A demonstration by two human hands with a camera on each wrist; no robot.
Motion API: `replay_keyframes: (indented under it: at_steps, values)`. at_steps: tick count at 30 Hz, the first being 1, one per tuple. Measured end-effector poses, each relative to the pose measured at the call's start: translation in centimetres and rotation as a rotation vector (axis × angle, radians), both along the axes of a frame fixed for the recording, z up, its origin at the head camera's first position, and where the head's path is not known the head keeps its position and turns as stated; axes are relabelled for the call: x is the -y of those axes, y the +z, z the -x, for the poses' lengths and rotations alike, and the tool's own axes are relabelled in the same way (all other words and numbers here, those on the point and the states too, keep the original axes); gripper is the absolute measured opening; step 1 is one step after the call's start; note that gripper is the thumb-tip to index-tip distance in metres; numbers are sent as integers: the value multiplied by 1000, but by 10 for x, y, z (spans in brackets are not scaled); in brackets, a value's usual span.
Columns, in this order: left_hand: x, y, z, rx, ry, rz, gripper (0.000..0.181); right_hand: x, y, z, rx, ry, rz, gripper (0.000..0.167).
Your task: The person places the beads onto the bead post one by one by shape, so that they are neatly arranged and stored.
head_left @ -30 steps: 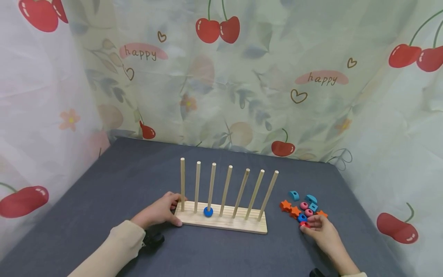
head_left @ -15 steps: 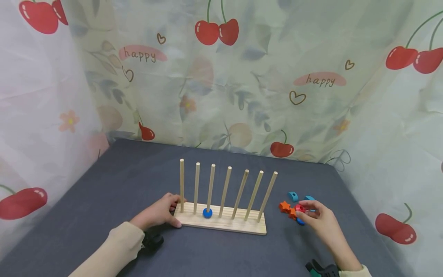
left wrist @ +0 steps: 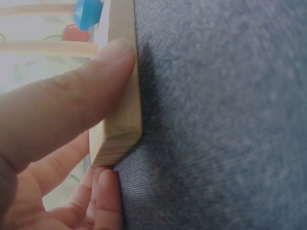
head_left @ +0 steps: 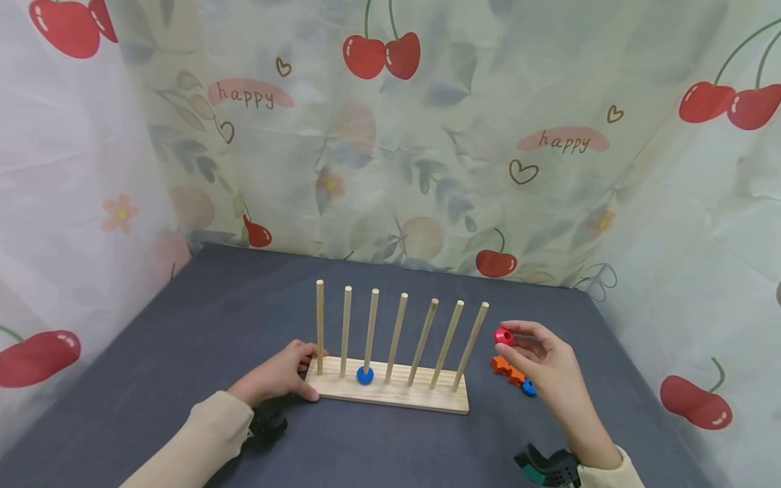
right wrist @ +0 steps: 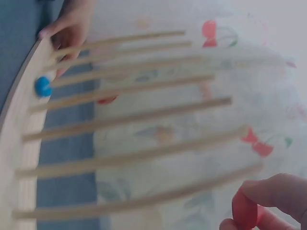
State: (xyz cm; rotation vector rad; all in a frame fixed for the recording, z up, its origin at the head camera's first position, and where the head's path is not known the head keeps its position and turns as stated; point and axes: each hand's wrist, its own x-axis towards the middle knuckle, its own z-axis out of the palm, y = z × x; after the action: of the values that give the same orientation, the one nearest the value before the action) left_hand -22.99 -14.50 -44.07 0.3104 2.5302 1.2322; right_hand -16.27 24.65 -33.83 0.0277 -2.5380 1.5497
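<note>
A wooden peg board (head_left: 421,398) with several upright pegs stands on the table. My left hand (head_left: 277,373) grips its left end, the thumb (left wrist: 108,72) along the front edge and fingers behind. One blue bead (head_left: 365,375) sits at the foot of the third peg from the left. To the right of the last peg, my right hand (head_left: 552,362) pinches a red bead (head_left: 504,337) between thumb and fingers, raised off the table. In the right wrist view the red bead (right wrist: 244,211) is apart from the pegs, near the tip of the closest one.
Below the right hand lie orange star beads (head_left: 500,365) and a loose blue bead (head_left: 529,388); the hand hides the other loose pieces. A dark cloth (head_left: 378,447) covers the table. Behind it hangs a cherry-print curtain (head_left: 390,169).
My right hand has picked the red bead out of the loose pile, lifted it and carried it left towards the pegs. The left hand keeps its hold on the peg board.
</note>
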Motion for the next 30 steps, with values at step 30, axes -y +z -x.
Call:
replay_keyframes:
  at_steps: [30]
  values:
    - [1, -5, 2, -8, -13, 5, 70, 82, 32, -1, -304, 238, 192, 39]
